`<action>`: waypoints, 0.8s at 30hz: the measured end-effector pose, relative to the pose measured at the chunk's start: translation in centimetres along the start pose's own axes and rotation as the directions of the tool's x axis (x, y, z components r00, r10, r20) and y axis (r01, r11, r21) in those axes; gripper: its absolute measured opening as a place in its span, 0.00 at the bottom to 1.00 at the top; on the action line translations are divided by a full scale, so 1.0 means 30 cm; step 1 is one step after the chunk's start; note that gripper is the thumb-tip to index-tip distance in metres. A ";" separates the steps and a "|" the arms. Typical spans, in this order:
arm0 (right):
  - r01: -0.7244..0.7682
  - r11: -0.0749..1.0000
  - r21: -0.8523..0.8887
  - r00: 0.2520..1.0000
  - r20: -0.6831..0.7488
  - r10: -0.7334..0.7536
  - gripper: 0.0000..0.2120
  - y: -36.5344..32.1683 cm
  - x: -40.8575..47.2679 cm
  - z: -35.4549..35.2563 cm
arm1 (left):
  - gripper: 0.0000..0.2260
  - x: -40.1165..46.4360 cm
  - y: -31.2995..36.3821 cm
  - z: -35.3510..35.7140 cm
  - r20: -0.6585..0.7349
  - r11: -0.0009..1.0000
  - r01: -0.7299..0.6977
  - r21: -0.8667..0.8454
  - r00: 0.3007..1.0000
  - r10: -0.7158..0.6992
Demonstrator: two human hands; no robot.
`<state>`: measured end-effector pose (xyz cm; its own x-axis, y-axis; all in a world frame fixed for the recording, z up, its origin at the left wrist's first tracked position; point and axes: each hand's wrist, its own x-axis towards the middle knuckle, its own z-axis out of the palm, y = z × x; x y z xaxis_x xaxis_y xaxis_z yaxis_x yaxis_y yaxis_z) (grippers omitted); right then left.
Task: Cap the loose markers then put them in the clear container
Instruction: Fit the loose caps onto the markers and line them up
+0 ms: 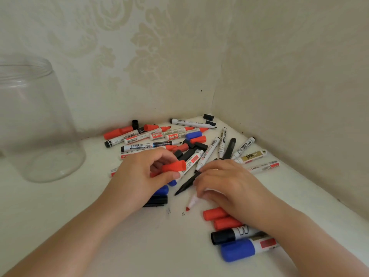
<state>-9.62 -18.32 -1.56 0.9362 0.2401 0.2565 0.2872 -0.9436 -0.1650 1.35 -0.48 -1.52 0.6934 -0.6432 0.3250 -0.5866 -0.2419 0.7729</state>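
**Capping barely started, jar has nothing in it**

Nearest, at 5 o'clock: four capped markers [239, 234] lying side by side, two red, one black, one blue, half under the right forearm. Right hand [225, 184] at 3 o'clock, grip curled down onto an uncapped red-tip marker [192, 202] on the white bench [99, 226]; whether it actually pinches the barrel, cannot tell. Left hand [143, 174] at centre, grip pinching a red cap [173, 165] between thumb and fingers. Beyond, at 12 to 1 o'clock: messy pile of markers and loose caps [179, 140], many still uncapped. Clear plastic jar [36, 120] at 10 o'clock, upright, open, no markers inside. So nearly everything is left. Wall corner closes the bench off at 1 o'clock; open bench toward the jar at 9.
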 end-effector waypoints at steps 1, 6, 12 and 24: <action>0.003 0.999 0.032 1.000 0.010 -0.003 0.06 -0.004 0.001 0.006 | 0.08 0.001 0.000 0.000 0.000 1.000 0.005 0.002 1.000 -0.005; -0.036 0.991 0.129 0.999 -0.003 0.037 0.11 0.012 -0.003 0.021 | 0.09 -0.002 -0.013 -0.001 -0.028 0.996 0.010 0.092 1.000 -0.007; -0.123 0.977 0.174 0.972 -0.178 0.155 0.13 0.027 -0.025 -0.021 | 0.07 0.004 -0.008 -0.009 -0.083 0.996 0.083 0.031 0.993 -0.081; -0.703 0.701 0.122 0.692 -0.115 0.713 0.15 0.172 -0.138 -0.128 | 0.12 0.006 -0.015 -0.008 -0.102 0.991 0.078 0.105 0.992 -0.067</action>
<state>-12.79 -25.06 0.17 0.8291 -0.5330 0.1689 -0.4317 -0.8023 -0.4122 1.83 -0.30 -1.67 0.7703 -0.5478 0.3264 -0.5716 -0.3663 0.7342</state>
